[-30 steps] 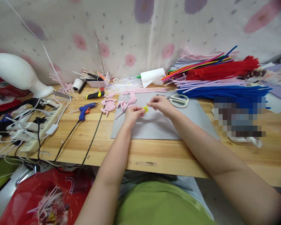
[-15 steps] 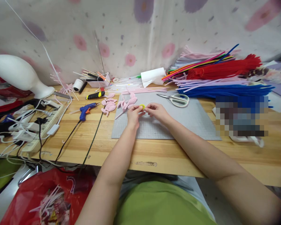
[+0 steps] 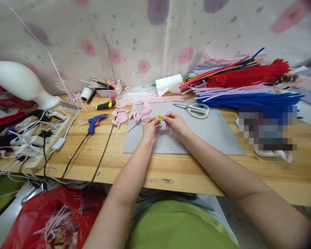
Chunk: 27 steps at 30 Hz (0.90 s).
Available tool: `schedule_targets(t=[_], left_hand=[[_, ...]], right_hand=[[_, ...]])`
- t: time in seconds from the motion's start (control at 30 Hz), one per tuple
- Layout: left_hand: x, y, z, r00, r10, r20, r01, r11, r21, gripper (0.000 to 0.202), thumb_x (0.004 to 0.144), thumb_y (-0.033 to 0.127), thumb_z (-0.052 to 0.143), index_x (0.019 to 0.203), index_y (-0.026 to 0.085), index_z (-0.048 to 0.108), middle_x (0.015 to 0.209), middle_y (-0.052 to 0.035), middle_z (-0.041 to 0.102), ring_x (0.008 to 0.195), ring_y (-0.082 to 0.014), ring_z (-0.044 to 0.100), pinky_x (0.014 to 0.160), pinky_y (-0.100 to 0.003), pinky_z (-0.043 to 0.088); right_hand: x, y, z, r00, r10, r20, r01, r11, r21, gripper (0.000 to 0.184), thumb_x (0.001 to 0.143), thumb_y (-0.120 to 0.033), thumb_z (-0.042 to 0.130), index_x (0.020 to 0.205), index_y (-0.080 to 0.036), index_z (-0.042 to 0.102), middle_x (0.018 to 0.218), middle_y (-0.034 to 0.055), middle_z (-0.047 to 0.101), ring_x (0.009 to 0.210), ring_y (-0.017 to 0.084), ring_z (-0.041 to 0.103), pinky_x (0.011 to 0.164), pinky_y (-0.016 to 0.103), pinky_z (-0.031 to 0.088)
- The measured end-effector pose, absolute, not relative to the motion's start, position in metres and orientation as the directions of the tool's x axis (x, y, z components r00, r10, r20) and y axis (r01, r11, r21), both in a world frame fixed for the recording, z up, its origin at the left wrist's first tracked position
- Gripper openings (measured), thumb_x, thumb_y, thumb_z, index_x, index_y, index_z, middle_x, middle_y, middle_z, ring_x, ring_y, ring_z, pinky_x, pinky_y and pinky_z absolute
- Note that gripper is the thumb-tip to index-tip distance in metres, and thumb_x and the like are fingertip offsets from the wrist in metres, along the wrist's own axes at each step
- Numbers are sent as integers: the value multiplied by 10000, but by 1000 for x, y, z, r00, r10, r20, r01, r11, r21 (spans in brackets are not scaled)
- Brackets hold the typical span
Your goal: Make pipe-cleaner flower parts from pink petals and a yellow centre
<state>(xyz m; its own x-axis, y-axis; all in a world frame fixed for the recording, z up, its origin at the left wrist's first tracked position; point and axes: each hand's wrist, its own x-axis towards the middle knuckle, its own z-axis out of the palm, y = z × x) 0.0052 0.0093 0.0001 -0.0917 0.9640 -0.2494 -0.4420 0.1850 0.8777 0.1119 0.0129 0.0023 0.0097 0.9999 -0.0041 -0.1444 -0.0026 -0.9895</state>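
Both of my hands meet over the grey cutting mat (image 3: 212, 135) and pinch a small yellow pipe-cleaner coil (image 3: 158, 117) between them. My left hand (image 3: 149, 126) grips its left side with closed fingers. My right hand (image 3: 174, 121) grips its right side, fingers closed too. Just left of the hands lie several pink pipe-cleaner petal shapes (image 3: 131, 114), partly on the mat. White-handled scissors (image 3: 197, 110) rest on the mat behind my right hand.
A blue glue gun (image 3: 95, 122) and a black-yellow cutter (image 3: 105, 104) lie left of the mat. A power strip (image 3: 45, 136) with tangled cables fills the left. Bundled pipe cleaners (image 3: 243, 86) pile up at back right. A white foam head (image 3: 22, 83) stands at far left, and a red bag (image 3: 45, 218) sits below the table.
The two hands have drawn closer together round the yellow coil and shifted slightly left and toward me on the mat. Nothing else has moved.
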Motion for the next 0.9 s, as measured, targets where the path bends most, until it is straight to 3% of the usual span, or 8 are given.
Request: schedule_targets(t=[0.17,0.47,0.57,0.7,0.9], left_hand=[[8,7,0,-199,973,-119,-376,36,926,236,557,269,707,626,145,518,632,28,563,561,-57,513,521,-199,436],[4,9,-1,28,975,-222,-456,210,865,275,499,281,752,668,153,577,677,12,571,616,-68,530,569,-212,456],[0,9,1,65,980,-187,-367,198,909,284,517,322,743,701,152,607,711,-6,590,646,-95,556,585,-246,470],[-2,8,3,-16,994,-112,-260,104,960,257,546,336,715,685,139,625,678,-12,599,622,-95,549,567,-237,453],[6,6,1,-105,980,-170,-386,117,915,174,555,250,685,581,135,556,604,21,558,559,-54,498,557,-206,434]], right_hand=[[113,11,1,54,997,52,-14,53,-999,273,560,-420,660,630,-168,582,575,-23,531,484,66,386,454,214,318],[117,18,-4,40,999,-10,-180,-3,-984,283,504,-406,677,612,-173,562,550,-40,503,448,53,353,447,218,286],[121,18,-3,19,999,27,-127,29,-992,284,496,-403,683,606,-172,561,545,-38,500,461,59,364,454,219,288],[124,15,0,-32,997,69,-13,69,-998,299,510,-425,677,610,-169,559,557,-30,513,480,66,373,465,221,300],[121,16,-3,-74,987,140,137,149,-979,291,605,-452,614,615,-171,539,565,-25,501,511,82,389,494,225,319]])
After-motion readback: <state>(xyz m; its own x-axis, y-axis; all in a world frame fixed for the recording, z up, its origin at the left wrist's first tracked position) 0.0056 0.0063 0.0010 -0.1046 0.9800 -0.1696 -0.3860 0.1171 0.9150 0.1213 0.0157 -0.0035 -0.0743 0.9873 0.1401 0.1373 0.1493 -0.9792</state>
